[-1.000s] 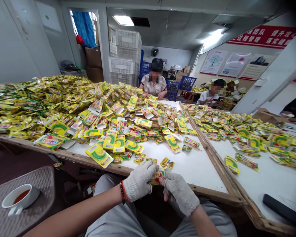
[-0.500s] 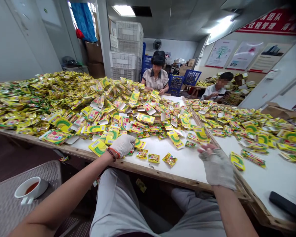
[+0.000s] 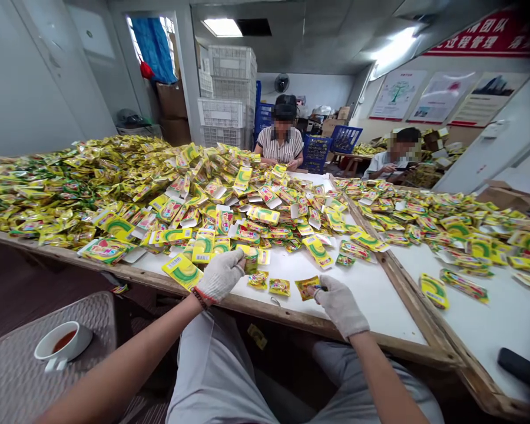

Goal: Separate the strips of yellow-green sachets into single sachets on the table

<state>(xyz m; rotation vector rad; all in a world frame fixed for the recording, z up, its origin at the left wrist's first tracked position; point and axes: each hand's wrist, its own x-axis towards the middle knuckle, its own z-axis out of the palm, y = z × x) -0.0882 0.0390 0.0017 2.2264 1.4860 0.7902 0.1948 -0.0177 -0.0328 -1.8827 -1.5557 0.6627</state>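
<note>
My left hand (image 3: 222,277), in a white knitted glove with bare fingertips, is closed at the front of the pile. Its fingers pinch a small yellow-green candy packet (image 3: 250,265). My right hand (image 3: 342,305), gloved the same way, grips the right edge of another small yellow candy packet (image 3: 307,288) near the table's front edge. Between the hands lie two more small packets, a left one (image 3: 258,280) and a right one (image 3: 280,287). A flat yellow box (image 3: 183,271) lies just left of my left hand.
A large heap of yellow packets (image 3: 115,171) covers the table's left and back. A wooden strip (image 3: 406,294) divides off more packets at right, with a black object (image 3: 519,366). A cup (image 3: 64,344) stands on a stool at left. Two people (image 3: 280,144) sit beyond.
My right hand has moved left from beside the wooden strip and now grips a small packet. A yellow box near the strip now lies flatter. My left hand has shifted slightly right.
</note>
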